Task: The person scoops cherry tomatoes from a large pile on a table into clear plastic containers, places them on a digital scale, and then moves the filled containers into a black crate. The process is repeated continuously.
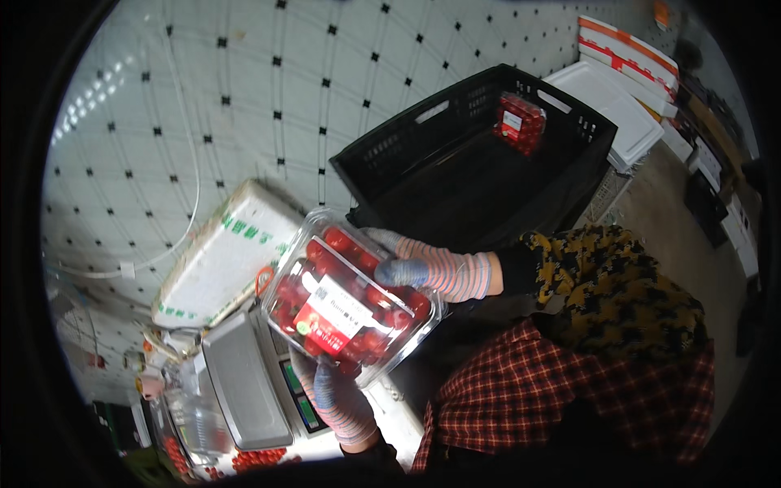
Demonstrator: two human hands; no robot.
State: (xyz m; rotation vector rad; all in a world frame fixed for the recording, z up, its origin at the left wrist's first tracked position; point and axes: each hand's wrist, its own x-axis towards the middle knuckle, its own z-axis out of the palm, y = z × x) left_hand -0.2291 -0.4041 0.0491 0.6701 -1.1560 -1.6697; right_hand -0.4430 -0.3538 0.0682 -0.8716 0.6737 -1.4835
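Observation:
Both my hands, in striped knit gloves with blue-grey fingers, hold a clear plastic clamshell box (396,317) of red cherry tomatoes. A white and red label (332,314) with writing sits on its lid. My right hand (427,268) grips the upper right side, thumb on the lid, other fingers mostly hidden behind. At the lower edge, my left hand (335,393) supports the box, its fingers partly hidden underneath. Just beyond the right hand is a black plastic crate (396,174). Inside it, a similar labelled box of red fruit (521,125) leans in the far corner.
Left of my hands stands a weighing scale with a metal pan (247,381) and lit displays. A white foam box (223,262) is behind it. Loose cherry tomatoes (259,459) and clear empty containers (201,421) lie nearby. White foam boxes (610,110) stand beyond the crate.

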